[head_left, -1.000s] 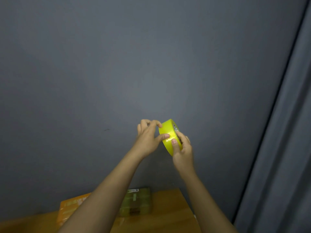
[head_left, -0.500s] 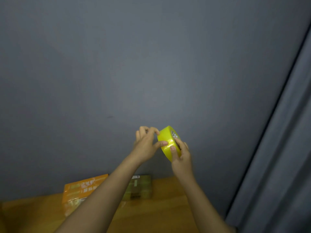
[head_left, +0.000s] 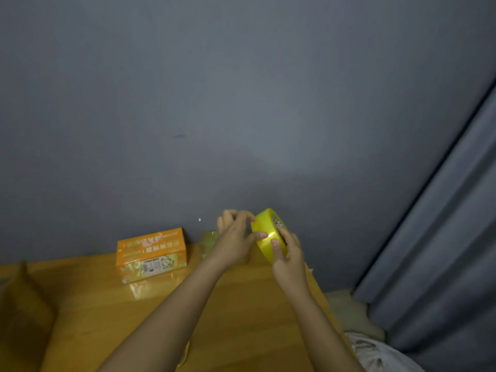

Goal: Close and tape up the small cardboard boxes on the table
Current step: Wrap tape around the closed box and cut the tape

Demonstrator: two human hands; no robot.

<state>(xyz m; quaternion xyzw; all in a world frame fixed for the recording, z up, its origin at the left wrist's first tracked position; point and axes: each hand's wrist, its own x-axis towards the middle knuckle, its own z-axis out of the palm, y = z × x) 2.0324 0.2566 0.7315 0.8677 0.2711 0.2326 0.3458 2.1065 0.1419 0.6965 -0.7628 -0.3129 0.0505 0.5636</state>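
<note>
Up in front of the grey wall, both hands meet on a roll of yellow tape, held above the far right part of the wooden table. The right hand grips the roll from below and behind, thumb laid across the glossy outer band and fingers curled around the far side. The left hand comes in from the left, its thumb pressed on the band and its fingertips bent over the roll's upper edge, so it too holds the tape; whether it has a loose end pinched cannot be told. To the left, well apart from the hands, an orange cardboard box stands closed against the wall, with shiny clear tape over its front face. Just behind the left hand, a small greenish taped box is mostly hidden by the wrist. A blurred brown cardboard box sits at the table's left edge. A grey curtain hangs on the right, and pale fabric shows at the lower right corner.
</note>
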